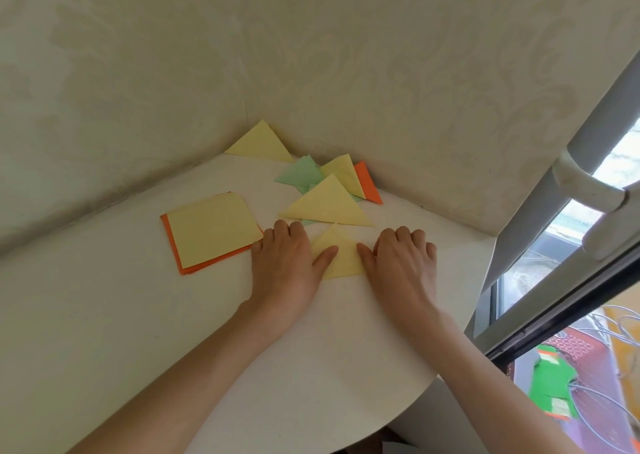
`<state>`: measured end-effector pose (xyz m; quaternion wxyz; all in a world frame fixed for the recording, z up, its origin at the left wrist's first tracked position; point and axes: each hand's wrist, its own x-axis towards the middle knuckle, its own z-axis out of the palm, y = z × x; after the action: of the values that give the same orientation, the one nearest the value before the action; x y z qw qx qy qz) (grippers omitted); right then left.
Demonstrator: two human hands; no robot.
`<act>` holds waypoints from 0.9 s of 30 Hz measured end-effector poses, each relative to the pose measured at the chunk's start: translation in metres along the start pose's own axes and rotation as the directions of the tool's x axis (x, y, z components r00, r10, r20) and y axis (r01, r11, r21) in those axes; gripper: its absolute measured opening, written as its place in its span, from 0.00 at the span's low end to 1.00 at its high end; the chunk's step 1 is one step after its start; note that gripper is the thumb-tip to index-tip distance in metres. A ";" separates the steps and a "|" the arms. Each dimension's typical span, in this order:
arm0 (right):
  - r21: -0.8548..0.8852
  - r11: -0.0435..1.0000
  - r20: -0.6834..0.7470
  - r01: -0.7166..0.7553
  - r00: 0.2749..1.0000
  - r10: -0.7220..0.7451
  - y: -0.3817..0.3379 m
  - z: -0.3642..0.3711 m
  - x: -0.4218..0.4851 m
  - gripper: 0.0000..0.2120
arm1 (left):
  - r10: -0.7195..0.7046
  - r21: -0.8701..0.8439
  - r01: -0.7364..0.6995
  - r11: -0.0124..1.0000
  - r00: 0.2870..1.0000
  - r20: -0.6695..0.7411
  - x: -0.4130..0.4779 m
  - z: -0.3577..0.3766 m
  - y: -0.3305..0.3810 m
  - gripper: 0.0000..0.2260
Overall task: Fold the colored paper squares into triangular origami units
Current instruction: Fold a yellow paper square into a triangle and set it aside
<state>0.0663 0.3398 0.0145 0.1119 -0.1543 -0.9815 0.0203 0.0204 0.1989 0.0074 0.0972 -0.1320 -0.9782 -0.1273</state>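
**A:** Where's the piece being worked on?

**B:** It's the small yellow triangle (341,258), flat on the white tabletop (311,349) between the two hands, with its tip pointing away from the person. I'd say a fold is being pressed in, so that unit isn't finished yet.

**A:** How are the hands set?

**B:** The left hand (287,263) covers the triangle's left corner and the right hand (403,263) covers its right. Both are palm down. Each thumb reaches inward and lies on the paper, and the two thumbs stay apart. The fingers bend down at the knuckles and their tips are hidden, but nothing looks pinched or lifted. The hands are pressing, not gripping. Weight on both sides probably keeps the sheet from sliding while the crease sets.

**A:** And the arms?

**B:** Both forearms are bare. They come in from the near edge and draw closer together towards the paper.

**A:** What's around it?

**B:** Just beside the left hand is a stack of squares (213,228), yellow on top with orange edges showing beneath, so fresh sheets are within reach. Beyond the hands, towards the corner of the wall, the folded pieces lie in a loose overlapping pile. There's a large yellow triangle (327,204), a green one (301,174), another yellow (341,171) and an orange one (369,183). One more yellow triangle (259,143) leans at the very back. That pile seems to be the finished work, pushed clear.

**A:** Anything else?

**B:** A window frame (588,183) runs along the right.
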 end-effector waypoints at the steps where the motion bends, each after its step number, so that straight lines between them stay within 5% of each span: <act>1: -0.017 1.000 0.014 -0.002 1.000 0.002 0.000 0.000 0.000 0.19 | -0.032 -0.037 0.033 0.999 0.999 0.028 0.000 -0.001 0.000 0.25; 10: 0.037 0.999 0.032 0.000 0.999 -0.001 -0.003 0.002 0.000 0.16 | -0.075 -0.178 0.081 0.981 0.996 0.039 -0.010 -0.014 0.009 0.21; 14: 0.118 0.990 0.035 0.080 0.996 -0.084 -0.008 0.000 0.000 0.12 | -0.047 -0.280 0.046 0.959 0.999 0.004 -0.016 -0.015 -0.005 0.15; 16: 0.128 0.972 -0.077 0.197 0.979 -0.188 -0.015 -0.002 -0.004 0.12 | -0.023 -0.296 0.006 0.955 0.998 -0.054 -0.023 -0.020 -0.023 0.12; 19: 0.142 0.820 -0.273 0.554 0.818 -0.506 -0.032 -0.008 -0.024 0.15 | 0.029 -0.195 -0.050 0.980 0.994 -0.109 -0.036 -0.029 -0.055 0.11; 22: 0.174 0.622 -0.131 0.764 0.644 -0.754 -0.046 -0.007 -0.041 0.21 | 0.032 -0.119 -0.045 0.992 0.993 -0.109 -0.046 -0.034 -0.074 0.12; 27: 0.219 0.632 -0.012 0.743 0.650 -0.760 -0.027 0.002 -0.037 0.24 | 0.060 -0.040 -0.065 0.997 0.990 -0.129 -0.046 -0.033 -0.079 0.12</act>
<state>0.0919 0.3024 0.0070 0.0853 0.2820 -0.9524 0.0786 0.0466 0.1059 0.0109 0.1605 -0.1563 -0.9624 -0.1538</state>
